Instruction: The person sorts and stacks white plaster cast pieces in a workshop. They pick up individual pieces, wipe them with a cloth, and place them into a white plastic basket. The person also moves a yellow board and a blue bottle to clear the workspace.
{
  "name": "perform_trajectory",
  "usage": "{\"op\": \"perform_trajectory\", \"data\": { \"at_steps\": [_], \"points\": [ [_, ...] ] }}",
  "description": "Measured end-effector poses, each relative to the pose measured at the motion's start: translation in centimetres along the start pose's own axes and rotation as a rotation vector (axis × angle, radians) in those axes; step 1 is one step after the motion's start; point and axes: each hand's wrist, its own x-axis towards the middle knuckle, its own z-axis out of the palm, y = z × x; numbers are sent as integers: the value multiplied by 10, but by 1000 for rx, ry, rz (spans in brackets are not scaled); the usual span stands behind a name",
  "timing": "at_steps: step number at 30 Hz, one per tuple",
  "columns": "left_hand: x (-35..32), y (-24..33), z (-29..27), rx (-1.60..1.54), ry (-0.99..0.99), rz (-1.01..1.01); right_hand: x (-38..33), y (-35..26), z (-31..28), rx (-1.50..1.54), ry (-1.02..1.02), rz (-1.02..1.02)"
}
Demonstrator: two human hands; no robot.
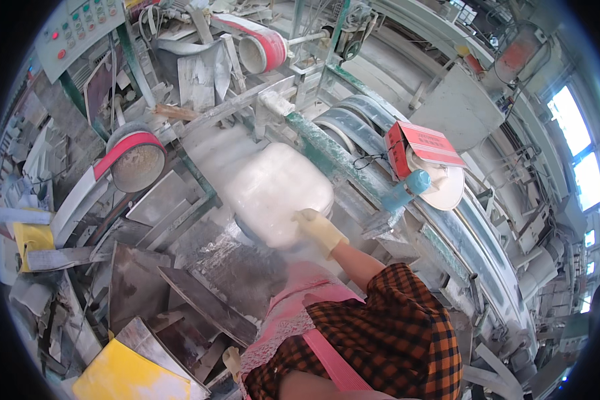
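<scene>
right hand (319, 232): touching white block (280, 190) edge, grip unclear | left hand (232, 362): can't tell | green rail (319, 145) rightward

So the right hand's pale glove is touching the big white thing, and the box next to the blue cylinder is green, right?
Not quite: the box next to the blue cylinder is red, as the head view shows. The right hand's pale glove does touch the big white thing.

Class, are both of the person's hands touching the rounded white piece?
No, only the right hand touches the white piece; the left hand is beside the pink apron.
</scene>
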Motion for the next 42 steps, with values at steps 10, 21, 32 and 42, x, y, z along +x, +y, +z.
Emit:
{"op": "perform_trajectory", "data": {
  "at_steps": [10, 21, 32, 42],
  "points": [
    [-50, 98, 9, -84, 80, -12, 10, 64, -12, -52, 49, -149],
    [-56, 51, 7, -252, 196, -51, 1, 23, 8, -15, 28, -222],
    [-24, 63, 9, -223, 79, -107, -18, 57, -22, 74, 60, -180],
    [-4, 135, 30, -205, 2, -114, -49, 75, -41, -28, 297, -14]
  ]
}}
